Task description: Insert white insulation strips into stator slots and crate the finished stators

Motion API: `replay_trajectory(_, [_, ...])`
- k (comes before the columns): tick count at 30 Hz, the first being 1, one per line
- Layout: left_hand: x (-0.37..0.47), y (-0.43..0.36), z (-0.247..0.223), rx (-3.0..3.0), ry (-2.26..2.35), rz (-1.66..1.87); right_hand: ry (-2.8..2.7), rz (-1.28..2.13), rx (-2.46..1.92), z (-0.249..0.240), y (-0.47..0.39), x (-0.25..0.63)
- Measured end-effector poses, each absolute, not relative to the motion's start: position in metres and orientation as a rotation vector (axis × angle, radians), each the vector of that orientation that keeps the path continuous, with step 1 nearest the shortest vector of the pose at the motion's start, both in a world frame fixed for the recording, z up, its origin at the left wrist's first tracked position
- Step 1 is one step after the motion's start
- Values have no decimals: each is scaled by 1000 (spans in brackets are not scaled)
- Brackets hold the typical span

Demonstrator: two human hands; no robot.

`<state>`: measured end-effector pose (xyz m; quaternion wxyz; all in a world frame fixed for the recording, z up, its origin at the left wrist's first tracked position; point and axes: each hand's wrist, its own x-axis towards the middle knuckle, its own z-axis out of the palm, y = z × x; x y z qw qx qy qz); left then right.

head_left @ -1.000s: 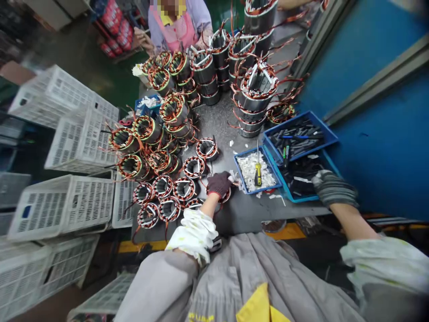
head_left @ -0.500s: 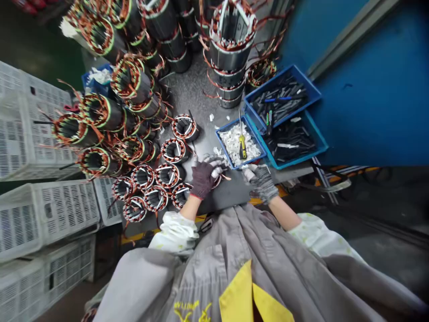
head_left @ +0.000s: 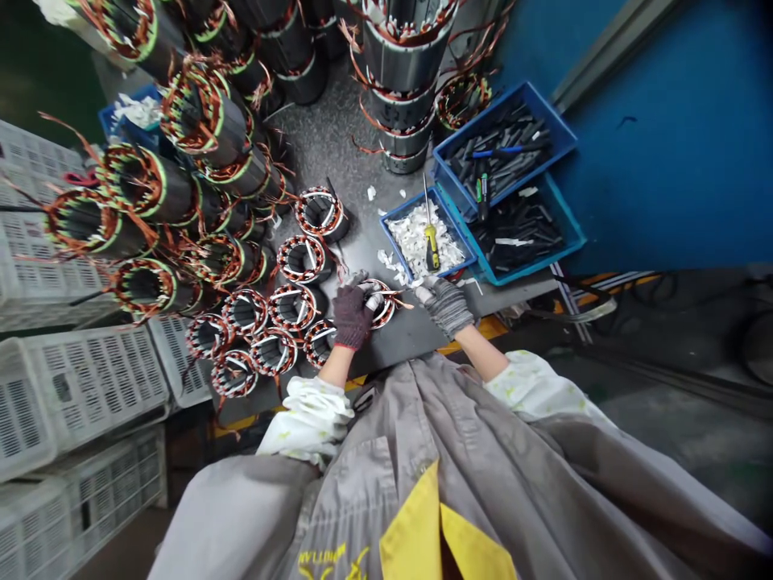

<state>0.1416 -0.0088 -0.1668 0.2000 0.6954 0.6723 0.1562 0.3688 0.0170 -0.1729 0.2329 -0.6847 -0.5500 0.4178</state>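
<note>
A wound motor stator [head_left: 386, 310] with copper coils and white slot strips lies at the bench's front edge. My left hand [head_left: 354, 316], in a dark maroon glove, grips its left side, covering part of the ring. Copper lead ends stick out from the stator toward my right hand [head_left: 447, 308], which wears a grey striped glove. Those right fingers are pinched together by the front corner of a blue tray [head_left: 468, 259]; what they hold is too small to make out. White insulating pieces [head_left: 411, 238] fill that tray, and a yellow-handled screwdriver [head_left: 431, 246] lies on them.
Several small stators [head_left: 292, 307] stand left of my left hand. Taller stators [head_left: 211, 121] are stacked behind them, with another stack [head_left: 403, 97] at the back. Blue bins [head_left: 571, 153] of black sleeves sit to the right. White plastic crates [head_left: 109, 370] stand at far left.
My right hand has moved slightly left, its fingers drawn together near the leads. More of the stator shows beside my left hand. The whole view has shifted a little.
</note>
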Motion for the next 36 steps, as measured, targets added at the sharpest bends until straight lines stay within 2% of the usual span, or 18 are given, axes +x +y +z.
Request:
replay_trajectory(17, [142,-7,-169,1903,1878,411,-1336,1468,-1730,-175,27,370])
replay_trajectory(21, [141,-6,-172,1875,1899,362,-1329,1390,-1791,-170,26,365])
replay_trajectory(28, [142,-6,-169,1881,1873,353,-1459,1455,-1760,-152,33,376])
replay_trajectory(36, [142,-6,-169,1874,1897,292,-1415,1349,-1808,-156,29,374])
